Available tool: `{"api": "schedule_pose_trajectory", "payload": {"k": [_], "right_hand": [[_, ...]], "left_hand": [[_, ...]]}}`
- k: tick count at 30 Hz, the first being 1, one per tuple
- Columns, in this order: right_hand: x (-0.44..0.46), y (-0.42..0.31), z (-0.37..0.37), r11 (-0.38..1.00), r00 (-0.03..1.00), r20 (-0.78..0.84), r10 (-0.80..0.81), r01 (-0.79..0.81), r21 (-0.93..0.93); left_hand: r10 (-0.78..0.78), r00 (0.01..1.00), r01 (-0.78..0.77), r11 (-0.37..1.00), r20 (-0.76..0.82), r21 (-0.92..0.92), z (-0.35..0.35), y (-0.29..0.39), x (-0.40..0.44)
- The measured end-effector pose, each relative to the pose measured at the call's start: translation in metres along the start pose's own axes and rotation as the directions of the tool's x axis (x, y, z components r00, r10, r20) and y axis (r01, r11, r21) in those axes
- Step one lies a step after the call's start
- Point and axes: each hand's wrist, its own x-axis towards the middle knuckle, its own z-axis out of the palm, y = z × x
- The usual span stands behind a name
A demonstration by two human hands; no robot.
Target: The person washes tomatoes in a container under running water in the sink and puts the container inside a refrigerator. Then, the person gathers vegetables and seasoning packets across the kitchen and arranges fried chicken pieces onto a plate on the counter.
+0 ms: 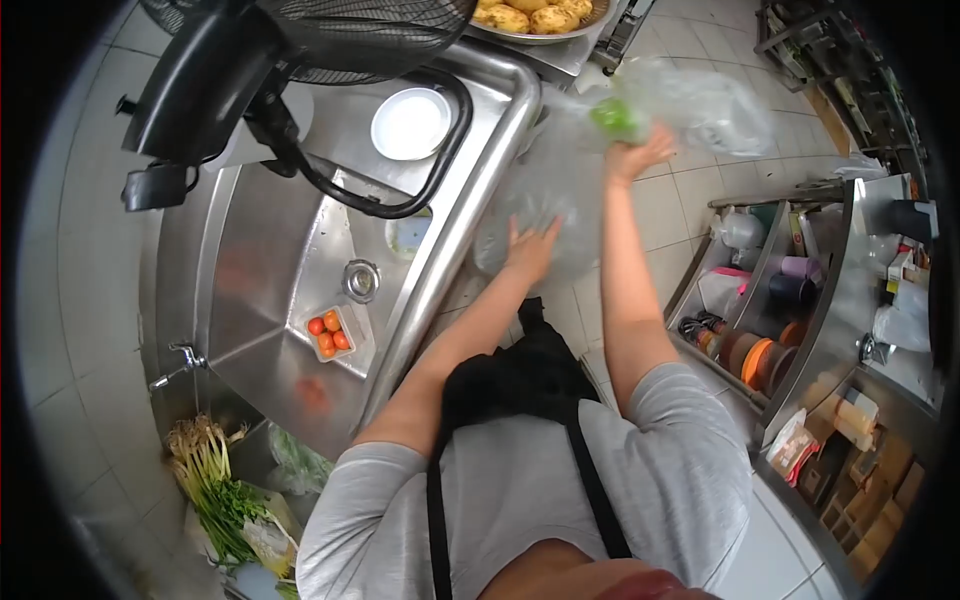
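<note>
My left hand rests with fingers spread against a large clear plastic bag beside the sink's front edge. Farther out on the right, my right hand is closed on another clear plastic bag, which trails off to the right and is smeared by motion. Right by those fingers shows a bright green piece, too blurred to tell its kind. Whether the two stretches of plastic join cannot be made out.
Left is a steel sink holding a container of tomatoes. A black fan overhangs it near a white plate. Potatoes fill a bowl at the back. Green onions lie lower left; an open drawer stands right.
</note>
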Motion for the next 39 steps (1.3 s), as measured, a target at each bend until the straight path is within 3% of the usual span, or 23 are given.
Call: {"api": "schedule_pose_trajectory", "payload": {"k": [1,3,5,6,7,8,10,14,16,18,20,21,22,23,24,26,27,29,31,32,34,37,39], "right_hand": [[-0.032,0.005,0.021,0.996,1.000,-0.007,-0.019,0.019,-0.091],[-0.092,-0.003,0.030,0.992,0.901,0.426,0.078,-0.111,0.054],[-0.154,-0.008,0.024,0.999,0.697,0.717,-0.029,0.036,0.005],[-0.178,0.003,0.021,1.000,0.397,0.918,-0.016,-0.010,0.022],[-0.186,0.007,0.018,0.998,0.051,0.998,-0.025,-0.057,0.028],[-0.191,0.012,0.016,0.997,0.050,0.998,-0.040,-0.069,0.043],[-0.192,0.010,0.003,0.949,-0.538,0.820,0.196,0.313,-0.022],[-0.173,0.001,0.052,0.986,-0.448,0.882,0.146,0.137,-0.093],[-0.182,0.017,0.078,0.856,-0.704,0.698,0.129,0.435,0.280],[-0.156,0.016,0.047,0.967,-0.818,0.544,0.187,0.250,0.043],[-0.152,0.036,0.052,0.979,-0.769,0.637,-0.058,0.082,0.189],[-0.140,0.026,0.045,0.999,-0.594,0.804,0.041,0.005,-0.047],[-0.141,0.044,0.062,0.962,-0.358,0.909,-0.212,0.088,0.259],[-0.117,0.024,0.047,0.958,-0.217,0.972,-0.089,-0.287,0.023],[-0.082,-0.007,0.019,0.884,-0.171,0.985,0.001,-0.461,-0.081],[-0.040,-0.015,-0.018,0.865,-0.035,0.996,0.078,-0.495,-0.085],[-0.026,-0.009,-0.036,0.880,0.057,0.996,0.063,-0.474,-0.029],[0.005,-0.032,-0.087,0.934,0.158,0.983,0.090,-0.355,-0.028],[0.022,-0.097,-0.138,0.955,0.179,0.982,0.065,-0.296,-0.009],[0.022,-0.136,-0.158,0.965,0.189,0.982,0.019,-0.260,0.031],[0.008,-0.215,-0.178,0.952,0.184,0.978,-0.096,-0.272,0.144],[-0.034,-0.323,-0.176,0.886,0.083,0.903,-0.422,-0.172,0.430],[-0.075,-0.398,-0.178,0.838,-0.043,0.841,-0.540,-0.122,0.532]], "left_hand": [[-0.009,1.000,0.009,1.000,0.007,-0.005,0.011,-0.001,0.005],[-0.079,0.923,-0.023,0.966,0.377,0.258,0.027,-0.011,-0.012],[-0.085,0.931,-0.028,0.953,0.355,0.302,0.017,-0.015,-0.028],[-0.075,0.944,-0.042,0.939,0.322,0.341,0.009,-0.013,-0.035],[-0.095,0.941,-0.027,0.936,0.326,0.352,0.002,-0.012,-0.039],[-0.092,0.945,-0.036,0.925,0.313,0.379,-0.007,-0.012,-0.040],[-0.108,0.947,-0.026,0.913,0.302,0.408,-0.023,-0.011,-0.045],[-0.050,0.999,0.048,0.922,-0.006,0.385,-0.060,0.002,-0.048],[-0.040,0.989,0.084,0.942,-0.140,0.325,-0.073,0.003,-0.054],[0.000,0.971,0.050,0.977,-0.238,0.206,-0.079,0.005,-0.061],[0.020,0.967,-0.027,0.999,-0.253,-0.025,-0.094,0.012,-0.077],[0.056,0.967,-0.100,0.980,-0.249,-0.171,-0.114,0.017,-0.094],[0.145,0.929,-0.235,0.942,-0.339,-0.241,-0.130,0.015,-0.114],[0.140,0.911,-0.257,0.928,-0.388,-0.270,-0.151,0.008,-0.138],[0.131,0.889,-0.279,0.914,-0.438,-0.294,-0.169,0.000,-0.166],[0.000,0.787,-0.123,0.980,-0.617,-0.157,-0.197,-0.044,-0.228],[-0.082,0.679,-0.044,0.987,-0.730,-0.152,-0.208,-0.076,-0.263],[-0.440,0.377,0.200,0.898,-0.815,-0.392,-0.219,-0.153,-0.332],[-0.528,0.253,0.510,0.785,-0.811,-0.352,-0.217,-0.262,-0.406],[-0.655,0.143,0.659,0.622,-0.742,-0.423,-0.218,-0.306,-0.434],[-0.783,0.076,0.762,0.446,-0.618,-0.470,-0.230,-0.386,-0.471],[-0.681,0.056,0.772,0.493,-0.730,-0.401,-0.231,-0.472,-0.482],[-0.798,-0.153,0.366,0.502,-0.583,-0.784,-0.246,-0.474,-0.469]]}}
